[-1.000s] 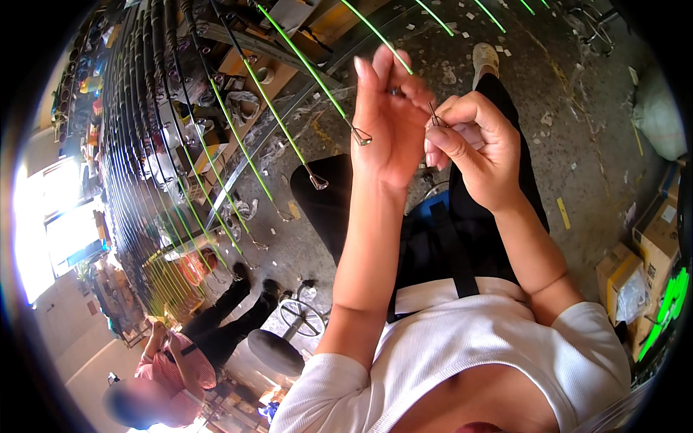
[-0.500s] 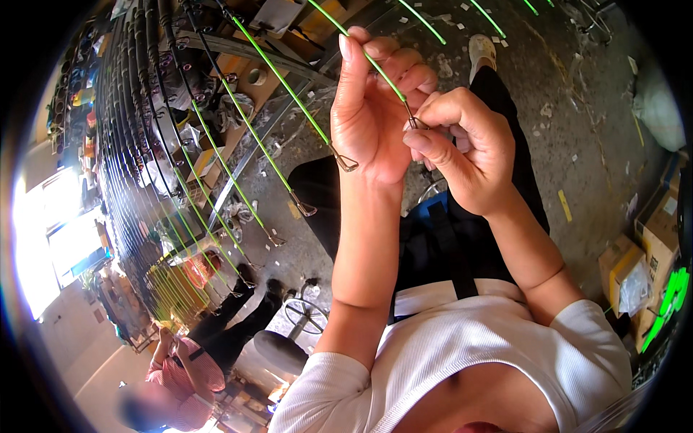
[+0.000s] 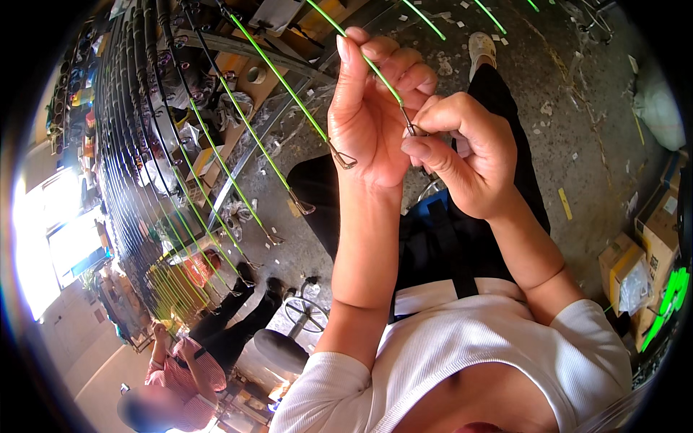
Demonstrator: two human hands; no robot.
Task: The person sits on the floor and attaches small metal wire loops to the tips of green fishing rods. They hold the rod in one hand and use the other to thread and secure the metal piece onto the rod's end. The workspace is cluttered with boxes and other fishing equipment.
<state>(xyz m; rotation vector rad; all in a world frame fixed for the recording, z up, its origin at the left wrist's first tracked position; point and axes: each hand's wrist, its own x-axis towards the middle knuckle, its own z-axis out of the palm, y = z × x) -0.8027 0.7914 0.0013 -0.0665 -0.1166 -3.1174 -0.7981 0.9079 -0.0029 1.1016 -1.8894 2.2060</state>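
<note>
A fishing rod with a bright green tip section (image 3: 381,78) slants down from the top edge. My left hand (image 3: 369,119), palm up, holds the green part between thumb and index finger, its other fingers loosely curled. At the rod's end is a small dark metal tip guide (image 3: 412,129). My right hand (image 3: 473,155) pinches this guide between thumb and forefinger, which partly cover its ring. Just left of my left wrist hangs a neighbouring green rod tip (image 3: 289,89), ending in its own wire tip guide (image 3: 343,159).
Many more rods (image 3: 137,94) stand in a row at the left. Further green rod tips (image 3: 424,19) reach in at the top right. A co-worker (image 3: 189,369) and a round stool (image 3: 280,351) are lower left. Cardboard boxes (image 3: 622,268) and a white sack (image 3: 660,112) lie right.
My right hand and the rod end have shifted slightly, and more of the guide's dark stem shows. At the lower left, the co-worker's hands have moved apart.
</note>
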